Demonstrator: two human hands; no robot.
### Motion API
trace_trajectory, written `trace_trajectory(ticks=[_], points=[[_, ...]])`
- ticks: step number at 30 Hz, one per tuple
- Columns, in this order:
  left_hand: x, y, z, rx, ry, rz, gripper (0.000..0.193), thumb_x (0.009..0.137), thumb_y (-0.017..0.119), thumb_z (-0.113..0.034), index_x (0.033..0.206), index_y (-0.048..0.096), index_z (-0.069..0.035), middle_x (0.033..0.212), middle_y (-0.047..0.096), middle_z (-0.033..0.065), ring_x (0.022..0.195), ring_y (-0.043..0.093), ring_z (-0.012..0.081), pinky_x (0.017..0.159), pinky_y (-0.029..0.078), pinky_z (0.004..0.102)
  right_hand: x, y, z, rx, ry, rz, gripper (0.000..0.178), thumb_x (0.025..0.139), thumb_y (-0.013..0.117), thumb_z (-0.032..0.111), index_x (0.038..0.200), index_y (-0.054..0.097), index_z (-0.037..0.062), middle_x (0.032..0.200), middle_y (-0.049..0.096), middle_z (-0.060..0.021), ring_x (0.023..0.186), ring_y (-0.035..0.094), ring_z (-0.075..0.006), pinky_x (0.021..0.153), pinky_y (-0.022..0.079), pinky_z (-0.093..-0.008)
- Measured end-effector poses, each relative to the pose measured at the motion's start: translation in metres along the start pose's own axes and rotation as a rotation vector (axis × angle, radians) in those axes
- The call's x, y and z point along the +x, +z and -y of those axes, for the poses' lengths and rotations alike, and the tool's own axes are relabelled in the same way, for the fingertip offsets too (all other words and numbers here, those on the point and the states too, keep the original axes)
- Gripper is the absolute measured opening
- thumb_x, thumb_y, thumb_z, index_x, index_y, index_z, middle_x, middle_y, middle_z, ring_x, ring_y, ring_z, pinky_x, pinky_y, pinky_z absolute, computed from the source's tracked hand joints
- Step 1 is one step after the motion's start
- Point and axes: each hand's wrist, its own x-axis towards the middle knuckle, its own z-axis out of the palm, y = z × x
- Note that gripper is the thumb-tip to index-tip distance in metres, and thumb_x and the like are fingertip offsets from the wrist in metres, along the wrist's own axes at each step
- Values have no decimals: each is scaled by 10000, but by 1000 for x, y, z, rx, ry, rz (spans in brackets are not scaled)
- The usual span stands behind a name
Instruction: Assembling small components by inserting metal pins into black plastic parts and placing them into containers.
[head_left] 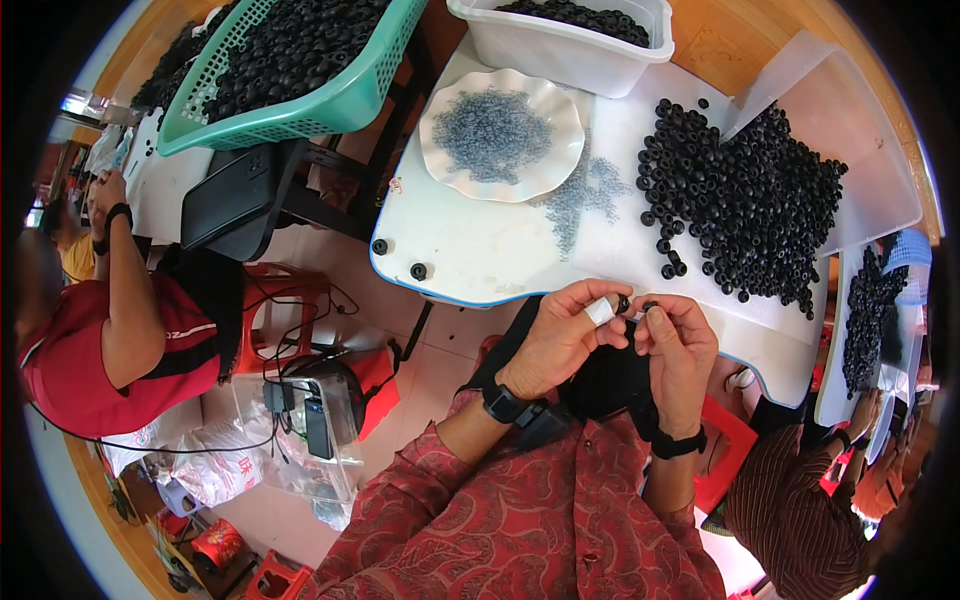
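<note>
Left grip (pixel 556 340): fingertips drawn together in a pinch, a small black ring (pixel 622 303) at the tips, beside a white wrapping (pixel 601 310) on one finger. Right grip (pixel 682 345): thumb and forefinger closed on a second black piece (pixel 650 306). The two pieces sit near each other, just off the near edge of the desk (pixel 470 240). Whether anything lies between them I cannot tell; too small.

Judgement: fine two-handed work, piece toward piece. Notes for doing it well:
- Keep the left pinch steady as the fixed side; let the right make the small moves.
- Hold by the outer rim so the hole stays free.
- Square the faces before any pressing; a tilted approach would likely skid.
- Press lightly; pieces this small probably shoot out of a hard pinch.
- A drop here could miss the desk; working slightly further forward seems safer.

Within reach: heap of black rings (pixel 765 190) to the right; scalloped plate (pixel 569 135) of translucent beads (pixel 490 130) further left.
</note>
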Motion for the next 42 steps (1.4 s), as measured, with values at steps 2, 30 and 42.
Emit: trace_trajectory(ticks=[2, 30, 42], points=[[0, -1, 0, -33, -3, 12, 260, 952, 567, -102, 1182, 578, 20, 1032, 636, 94, 817, 635, 112, 721, 570, 248, 0, -1, -2, 28, 5, -24, 171, 923, 610, 62, 1062, 604, -36, 929, 670, -116, 737, 604, -93, 622, 471, -208], [-3, 7, 0, -71, -20, 6, 284, 952, 574, -116, 1195, 565, 30, 990, 639, 96, 802, 639, 115, 706, 563, 258, -1, -3, -8, -92, -62, -38, 126, 874, 637, -15, 996, 663, -28, 910, 628, -59, 734, 578, -98, 621, 452, -212], [-3, 10, 0, -43, -8, -5, 284, 955, 568, -112, 1199, 562, 33, 967, 636, 77, 797, 638, 113, 717, 563, 254, -1, 0, -11, -143, -104, -48, 119, 857, 661, -15, 975, 677, -14, 906, 589, -35, 699, 536, -81, 617, 436, -205]])
